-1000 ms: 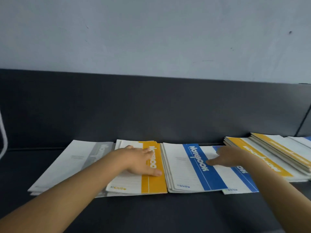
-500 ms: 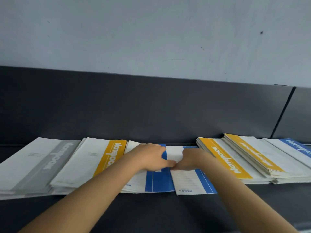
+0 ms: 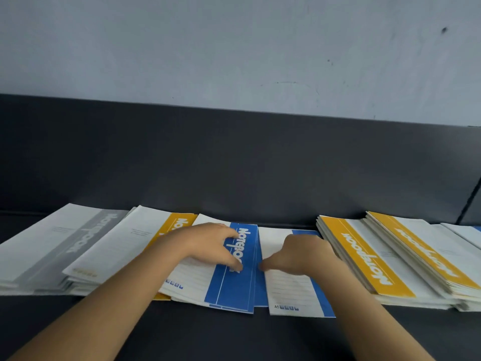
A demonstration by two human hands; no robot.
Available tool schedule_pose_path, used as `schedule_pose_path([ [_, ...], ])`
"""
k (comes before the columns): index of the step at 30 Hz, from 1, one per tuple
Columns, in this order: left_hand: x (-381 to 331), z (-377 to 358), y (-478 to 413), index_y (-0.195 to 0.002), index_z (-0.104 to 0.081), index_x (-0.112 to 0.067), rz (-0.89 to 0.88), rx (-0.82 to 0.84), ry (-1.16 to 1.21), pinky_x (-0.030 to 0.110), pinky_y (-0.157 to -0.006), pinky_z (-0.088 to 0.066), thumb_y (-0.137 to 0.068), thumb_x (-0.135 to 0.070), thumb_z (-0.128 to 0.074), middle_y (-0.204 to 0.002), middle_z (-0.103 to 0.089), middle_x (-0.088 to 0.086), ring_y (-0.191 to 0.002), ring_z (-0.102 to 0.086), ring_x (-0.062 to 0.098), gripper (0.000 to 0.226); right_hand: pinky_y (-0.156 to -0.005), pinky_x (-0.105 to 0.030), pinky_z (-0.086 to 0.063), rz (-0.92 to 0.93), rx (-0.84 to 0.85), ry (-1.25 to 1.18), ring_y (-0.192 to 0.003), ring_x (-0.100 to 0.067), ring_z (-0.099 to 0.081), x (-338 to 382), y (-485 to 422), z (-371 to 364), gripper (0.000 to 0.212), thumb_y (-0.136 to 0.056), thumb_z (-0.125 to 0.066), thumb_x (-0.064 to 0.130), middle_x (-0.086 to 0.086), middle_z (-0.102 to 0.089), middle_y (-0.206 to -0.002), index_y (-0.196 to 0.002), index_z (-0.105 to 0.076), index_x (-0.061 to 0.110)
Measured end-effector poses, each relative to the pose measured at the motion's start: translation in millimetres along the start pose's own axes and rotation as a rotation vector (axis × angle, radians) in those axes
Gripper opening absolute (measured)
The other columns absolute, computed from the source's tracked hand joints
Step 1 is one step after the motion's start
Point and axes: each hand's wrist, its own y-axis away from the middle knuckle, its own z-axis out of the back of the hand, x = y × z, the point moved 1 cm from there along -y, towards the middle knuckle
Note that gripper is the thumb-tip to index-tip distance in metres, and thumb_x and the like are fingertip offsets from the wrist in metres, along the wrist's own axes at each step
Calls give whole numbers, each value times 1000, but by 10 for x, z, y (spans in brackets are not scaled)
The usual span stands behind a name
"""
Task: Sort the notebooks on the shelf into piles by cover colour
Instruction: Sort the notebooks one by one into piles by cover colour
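My left hand (image 3: 208, 247) lies palm down on the top cover of the pile of white paper notebooks with a blue band (image 3: 231, 285), in the middle of the dark grey shelf (image 3: 234, 337). Its fingers are spread and fairly straight. Thumb tip and forefinger both touch the blue band, and nothing is pinched.

My right hand (image 3: 299, 256) rests just beside it on a thin white notebook with a blue right edge (image 3: 291, 295), which lies flat against the right side of the blue pile. Its thumb stretches left towards my left thumb, the two tips close but apart. The right fingers are hidden behind the back of the hand, so I cannot tell whether they press flat or curl.

Left of the blue pile sits a pile of white notebooks with a yellow band (image 3: 122, 246), its near corner tucked under the blue pile. Further left is a pile of white notebooks with a grey band (image 3: 57, 246). Near my right hand lie two overlapping stacks of yellow-banded notebooks (image 3: 364, 259). Behind them all runs a dark back panel (image 3: 234, 165) under a pale wall (image 3: 234, 48)
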Motion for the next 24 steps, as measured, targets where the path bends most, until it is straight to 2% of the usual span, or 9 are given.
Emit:
schedule_pose_path([
  [2,92,50,13,-150,-30,-31,34,19,0,31,-111,-32,-74,-64,-70,-154,-30,-15,-139,-32,9,92,-68,-24,-41,14,-23,0,-93,-17,-58,28,2,-10,54,-70,-56,70,3,-60,-90,-89,-55,20],
  [5,228,108,43,-152,-24,-32,113,51,-26,36,-115,-30,-68,-68,-72,-158,-22,-15,-143,-26,10,103,-54,-23,-36,65,-112,-45,-68,-13,-54,97,55,31,46,-72,-58,62,4,-53,-67,-68,-50,16],
  [10,365,160,92,-153,-19,-30,172,76,30,35,-115,-30,-66,-63,-78,-159,-18,-14,-144,-24,13,110,-41,-18,-35,43,-281,-393,-36,-14,-57,-92,88,223,35,-83,-54,34,2,-49,-39,-59,-42,11],
  [14,221,88,53,-153,-22,-24,177,16,50,29,-107,-36,-67,-65,-75,-157,-24,-11,-140,-31,14,108,-42,-19,-32,20,-412,-688,-22,-6,-41,-256,73,363,43,-83,-57,24,3,-38,-31,-49,-35,10],
  [17,141,28,23,-152,-24,-20,191,-21,56,29,-105,-39,-67,-68,-73,-156,-27,-7,-138,-35,16,109,-38,-17,-39,77,-434,-893,-25,-6,-45,-168,99,388,41,-83,-60,20,-4,-43,-39,-49,-43,4],
  [19,149,22,9,-149,-31,-19,204,-47,97,29,-98,-44,-71,-64,-72,-152,-36,-4,-130,-44,17,99,-52,-31,-55,149,-339,-843,-37,-9,-59,38,91,332,40,-83,-62,26,-13,-57,-50,-63,-61,-8],
  [21,188,30,-2,-145,-37,-19,218,-84,192,28,-87,-46,-82,-53,-67,-145,-44,0,-116,-52,19,78,-65,-41,-60,254,-171,-838,-53,-15,-68,293,89,232,48,-77,-68,35,-14,-62,-59,-78,-66,-12],
  [23,239,53,-17,-133,-47,-16,211,-144,264,28,-83,-48,-93,-39,-55,-131,-54,3,-101,-55,18,47,-65,-36,-60,324,18,-902,-76,-20,-71,443,39,155,66,-75,-72,46,-27,-64,-81,-91,-62,-17],
  [24,266,67,-22,-124,-51,-13,204,-171,291,28,-80,-46,-96,-31,-49,-119,-56,4,-95,-54,17,34,-67,-34,-60,309,57,-887,-83,-23,-71,454,11,152,70,-77,-69,50,-26,-66,-91,-96,-62,-17],
])
